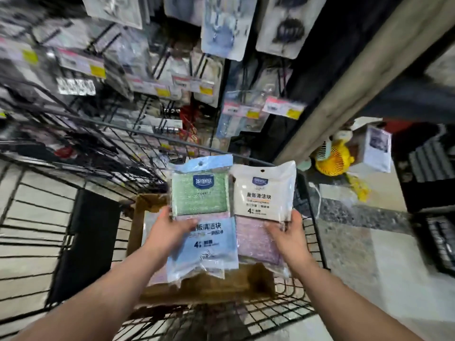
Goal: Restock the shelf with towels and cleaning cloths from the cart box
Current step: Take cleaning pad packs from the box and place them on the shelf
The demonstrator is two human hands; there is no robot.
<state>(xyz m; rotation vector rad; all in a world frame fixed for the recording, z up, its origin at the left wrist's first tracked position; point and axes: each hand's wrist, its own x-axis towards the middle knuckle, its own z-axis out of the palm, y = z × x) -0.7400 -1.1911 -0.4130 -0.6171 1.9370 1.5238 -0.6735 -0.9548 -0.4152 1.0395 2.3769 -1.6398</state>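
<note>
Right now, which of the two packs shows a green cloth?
The blue pack in the left hand. The white pack in the right hand shows a pink cloth instead.

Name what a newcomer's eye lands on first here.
Two cleaning-cloth packs held up side by side at centre: a blue pack with green cloth left, a white pack with pink cloth right. Below sits a cardboard box in the wire cart; blurred hanging goods fill the top.
</note>
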